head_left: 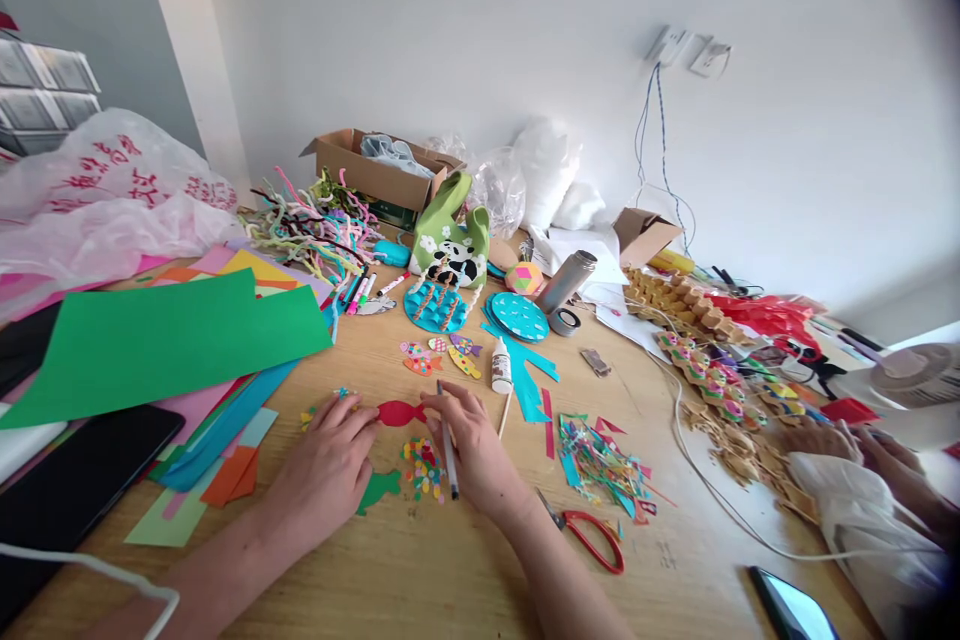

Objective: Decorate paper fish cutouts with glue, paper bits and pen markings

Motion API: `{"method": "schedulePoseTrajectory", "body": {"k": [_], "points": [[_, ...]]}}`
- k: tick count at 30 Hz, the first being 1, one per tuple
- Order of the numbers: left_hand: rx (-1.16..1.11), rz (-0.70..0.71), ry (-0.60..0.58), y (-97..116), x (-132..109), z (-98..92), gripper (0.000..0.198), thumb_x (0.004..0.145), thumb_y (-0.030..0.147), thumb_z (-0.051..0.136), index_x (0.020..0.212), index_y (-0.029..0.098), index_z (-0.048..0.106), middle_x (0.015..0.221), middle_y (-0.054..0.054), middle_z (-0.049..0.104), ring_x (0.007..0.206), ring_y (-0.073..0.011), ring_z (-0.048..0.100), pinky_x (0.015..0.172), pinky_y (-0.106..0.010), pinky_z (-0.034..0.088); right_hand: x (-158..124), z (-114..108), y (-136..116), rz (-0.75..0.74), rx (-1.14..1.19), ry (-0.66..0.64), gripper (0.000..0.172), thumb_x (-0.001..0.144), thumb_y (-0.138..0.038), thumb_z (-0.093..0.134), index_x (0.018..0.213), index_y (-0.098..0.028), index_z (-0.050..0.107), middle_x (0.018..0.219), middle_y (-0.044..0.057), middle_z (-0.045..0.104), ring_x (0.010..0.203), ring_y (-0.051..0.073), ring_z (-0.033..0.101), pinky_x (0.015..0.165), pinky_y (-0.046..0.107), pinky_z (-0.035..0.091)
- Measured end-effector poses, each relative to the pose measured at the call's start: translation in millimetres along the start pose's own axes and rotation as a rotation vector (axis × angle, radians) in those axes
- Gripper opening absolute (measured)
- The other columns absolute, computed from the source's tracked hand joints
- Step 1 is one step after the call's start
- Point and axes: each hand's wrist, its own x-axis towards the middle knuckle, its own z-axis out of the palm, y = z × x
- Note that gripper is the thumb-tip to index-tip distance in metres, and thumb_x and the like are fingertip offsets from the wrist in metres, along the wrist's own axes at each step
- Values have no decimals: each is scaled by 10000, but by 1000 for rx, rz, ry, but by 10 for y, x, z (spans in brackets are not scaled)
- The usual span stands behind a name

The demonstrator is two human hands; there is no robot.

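Observation:
My left hand (330, 465) lies palm down on the wooden table (420, 580), fingers stretched toward a red paper fish cut-out (400, 412) and touching its left end. My right hand (476, 450) is closed round a thin pen (448, 440) whose tip is at the fish's tail. A small heap of coloured paper dots (422, 468) lies between the hands. A green paper fish (379, 490) sits partly under my left hand. Several decorated paper fish (439, 355) lie just beyond.
Red-handled scissors (592, 535) and paper scraps (600, 460) lie to the right. A glue bottle (501, 367), blue paper plates (519, 316), coloured paper sheets (165, 335), pipe cleaners (315, 225), and a dark tablet (67, 490) surround me. Another person's hands (832, 440) work at far right.

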Motion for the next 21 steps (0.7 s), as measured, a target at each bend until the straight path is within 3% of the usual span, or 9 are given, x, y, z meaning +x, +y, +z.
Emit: {"method": "schedulePoseTrajectory", "body": {"k": [5, 10, 13, 16, 21], "points": [[-20, 9, 3, -14, 7, -20, 415, 820, 68, 471, 1149, 191, 693, 1217, -80, 688, 1223, -285, 517, 1106, -510, 398, -160, -132, 11, 41, 3, 140, 223, 997, -179, 480, 1170, -203, 618, 1111, 130, 697, 1152, 259, 629, 906, 402, 562], [-77, 16, 11, -32, 29, -83, 444, 810, 41, 463, 1185, 176, 659, 1234, -93, 650, 1239, -275, 495, 1091, -481, 419, -536, -146, 67, 127, -148, 160, 229, 960, -217, 574, 1185, -196, 610, 1091, 128, 726, 1120, 289, 637, 868, 420, 572], [-118, 27, -2, -25, 40, -137, 360, 825, 33, 454, 1061, 190, 676, 1103, -75, 659, 1128, -247, 541, 1020, -432, 472, -717, -131, 127, 182, -255, 187, 234, 931, -203, 605, 1161, -164, 625, 1065, 139, 735, 1046, 296, 669, 837, 428, 572], [-143, 20, -13, -1, 42, -189, 272, 838, 36, 459, 934, 200, 654, 1010, -62, 643, 1039, -237, 557, 946, -412, 499, -801, -129, 187, 221, -324, 176, 225, 901, -186, 635, 1123, -152, 642, 1010, 134, 744, 958, 290, 694, 806, 415, 567], [-155, -29, -41, 18, 47, -235, 256, 829, 11, 464, 923, 204, 604, 1003, -62, 613, 1026, -239, 553, 900, -403, 495, -820, -131, 268, 208, -362, 128, 271, 869, -192, 668, 1138, -174, 633, 985, 122, 746, 941, 308, 693, 845, 456, 548]]}}
